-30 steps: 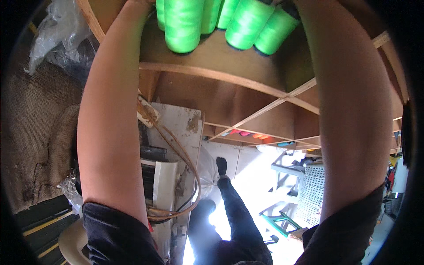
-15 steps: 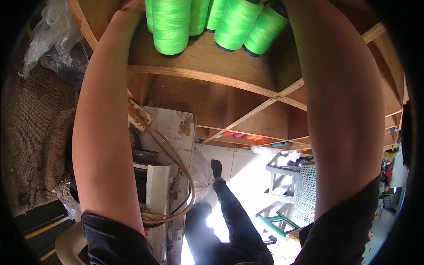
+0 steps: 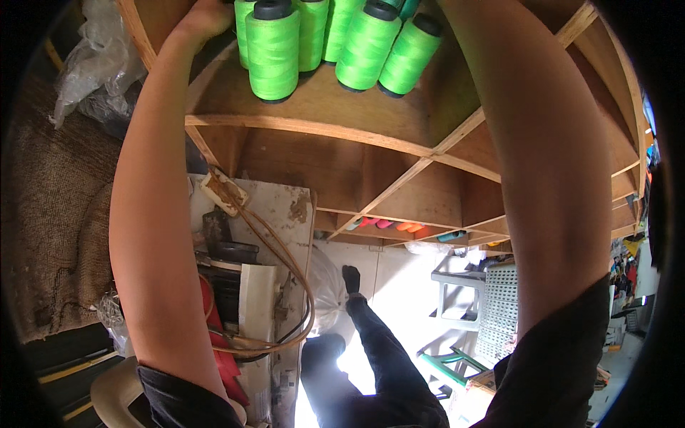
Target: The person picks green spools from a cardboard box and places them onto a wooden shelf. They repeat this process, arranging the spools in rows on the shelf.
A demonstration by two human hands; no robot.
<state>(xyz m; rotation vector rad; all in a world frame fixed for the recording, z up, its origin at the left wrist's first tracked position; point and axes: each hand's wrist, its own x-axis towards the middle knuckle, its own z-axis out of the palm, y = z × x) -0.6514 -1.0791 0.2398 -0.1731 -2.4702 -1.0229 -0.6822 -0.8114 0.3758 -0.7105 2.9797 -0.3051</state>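
Head view: a group of green spools [image 3: 272, 58] with black ends stands upright on the upper shelf [image 3: 325, 108]. One spool stands nearest the shelf's front edge, toward the left corner; two stand side by side toward the right corner, the outermost tilted in the view. The others stand farther back. Part of a teal spool [image 3: 409, 8] shows behind the right pair.

The left hand [image 3: 212, 16] is at the left side of the shelf, just beside the leftmost green spools. Its fingers are hidden; whether it grips anything cannot be told. The right hand lies beyond the upper limit of the view, so its state cannot be told; the right forearm [image 3: 549, 164] passes the shelf's right corner. The forearms are well apart, with the green spools between them.

Below the shelf's front edge are lower compartments [image 3: 307, 160]. A cable [image 3: 287, 258] loops over a stained white panel [image 3: 282, 194] to the left.
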